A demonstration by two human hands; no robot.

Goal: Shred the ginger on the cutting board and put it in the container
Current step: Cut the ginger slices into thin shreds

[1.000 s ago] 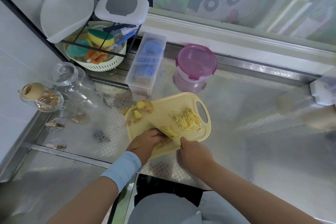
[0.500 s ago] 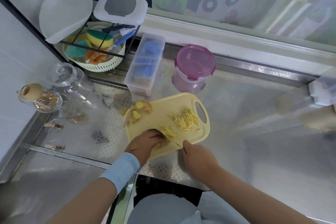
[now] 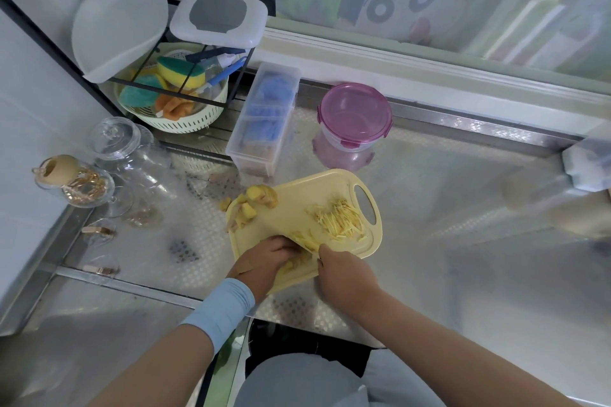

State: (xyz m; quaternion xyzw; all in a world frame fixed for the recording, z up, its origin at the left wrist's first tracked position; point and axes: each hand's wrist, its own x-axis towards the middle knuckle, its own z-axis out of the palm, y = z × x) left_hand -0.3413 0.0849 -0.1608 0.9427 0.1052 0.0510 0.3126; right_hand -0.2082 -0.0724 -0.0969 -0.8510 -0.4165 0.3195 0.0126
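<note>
- The ginger lumps (image 3: 254, 205) that are not cut yet lie at the far left corner of the cutting board (image 3: 330, 183), away from both hands.
- The left hand (image 3: 264, 261) is at the near edge of the board. Its fingers are bent and press down on the ginger slices (image 3: 302, 243), holding them flat.
- The slices lie just to the right of the left fingertips, between the two hands. Their long way seems to point from the left hand toward the right hand, but they are small and partly hidden.
- The right hand (image 3: 344, 277) is closed tight around the knife (image 3: 314, 253). The blade is thin and hard to see. It seems to run up and to the left across the slices, right beside the left fingers, so the next cut has to stay clear of them.
- The shreds (image 3: 340, 223) lie in a loose pile past the knife, near the board's handle hole.
- The container (image 3: 355, 119) with the pink lid stands behind the board, closed. No ginger is in it yet.
</note>
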